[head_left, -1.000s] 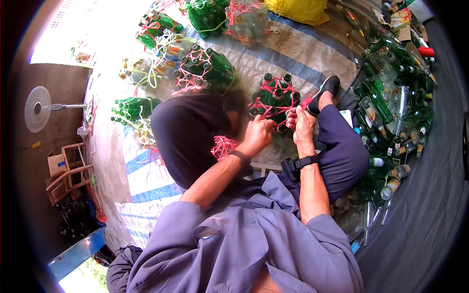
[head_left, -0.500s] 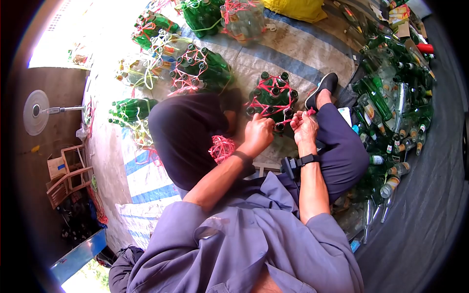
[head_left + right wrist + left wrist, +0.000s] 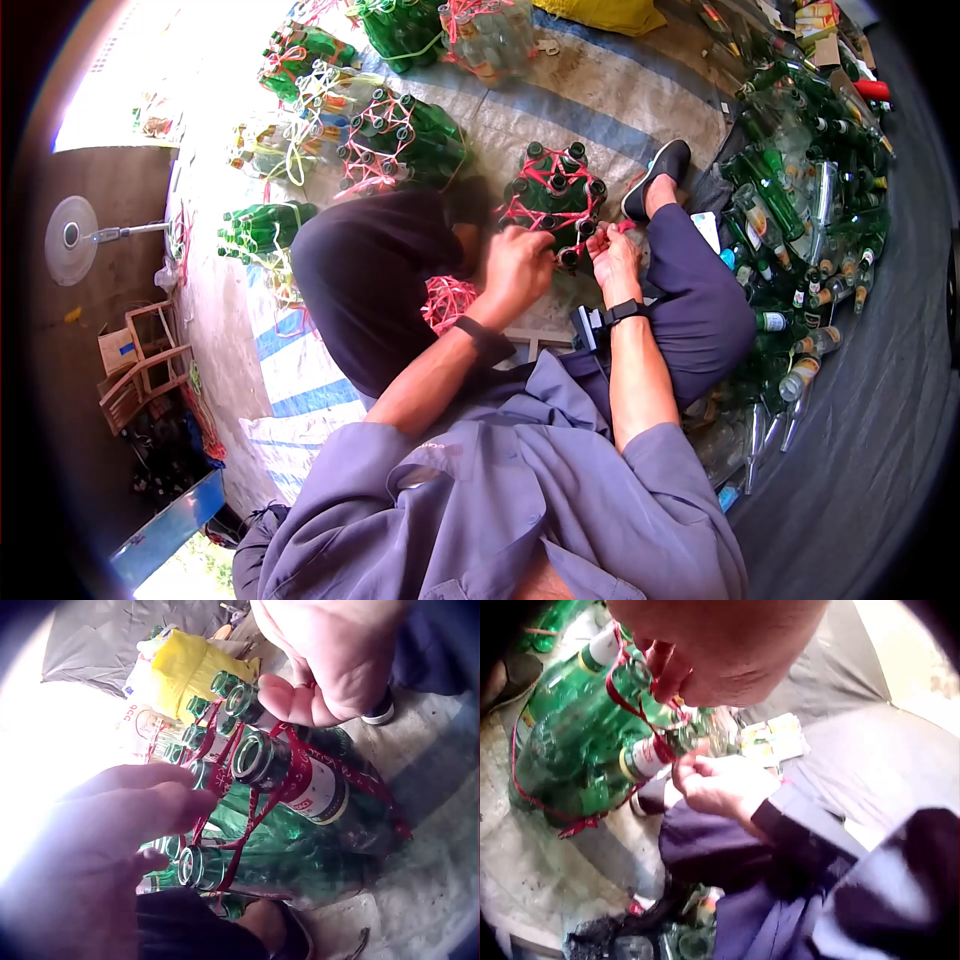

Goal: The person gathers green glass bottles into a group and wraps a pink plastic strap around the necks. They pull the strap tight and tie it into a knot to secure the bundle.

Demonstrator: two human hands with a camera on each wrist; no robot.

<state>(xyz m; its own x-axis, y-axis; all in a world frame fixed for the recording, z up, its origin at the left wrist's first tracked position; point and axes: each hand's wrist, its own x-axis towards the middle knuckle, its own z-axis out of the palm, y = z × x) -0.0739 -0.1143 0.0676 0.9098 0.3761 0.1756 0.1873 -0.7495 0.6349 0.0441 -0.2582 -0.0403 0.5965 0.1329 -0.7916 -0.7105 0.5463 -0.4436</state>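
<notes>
Left hand [image 3: 518, 265] just eased slightly leftward, can't tell its grip tbh. Right hand [image 3: 613, 262] pinches the red ribbon [image 3: 627, 227], so tying's probably mid-step. Green bottle bundle [image 3: 545, 197] stands just beyond both hands.

Green glass bottles [image 3: 555, 190], one bundle
Uncapped, upright, mouths upward; pale labels on some; red ribbon [image 3: 579, 826] looped between necks and around bodies.
</notes>
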